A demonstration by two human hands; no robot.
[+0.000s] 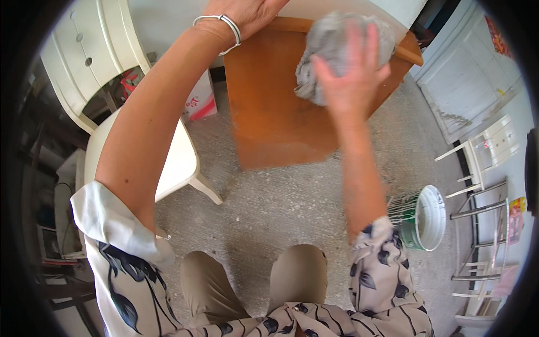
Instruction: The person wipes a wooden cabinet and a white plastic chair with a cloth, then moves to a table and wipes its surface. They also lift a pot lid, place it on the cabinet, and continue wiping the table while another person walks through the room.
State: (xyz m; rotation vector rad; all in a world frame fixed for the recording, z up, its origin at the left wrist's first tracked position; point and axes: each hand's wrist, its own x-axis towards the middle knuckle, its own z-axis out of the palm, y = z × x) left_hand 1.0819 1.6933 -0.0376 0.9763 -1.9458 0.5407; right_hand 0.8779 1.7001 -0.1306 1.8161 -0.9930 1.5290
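Note:
My right hand [356, 69], blurred, presses spread fingers onto a crumpled grey cloth [320, 50] at the upper right. The cloth lies against the top of an orange-brown wooden cabinet or desk [278, 105], whose side panel faces me. My left hand [257, 17], with a silver bangle on its wrist, reaches to the top edge of the same furniture; its fingertips are cut off by the frame, so whether it grips anything is not clear.
A cream plastic chair [177, 168] stands at my left, a white and pink carton [202, 99] behind it. On the right are a green and white bucket [429, 217] with mop-like strands beside it, a small white chair [473, 162], metal-framed furniture [480, 210] and a door [467, 80].

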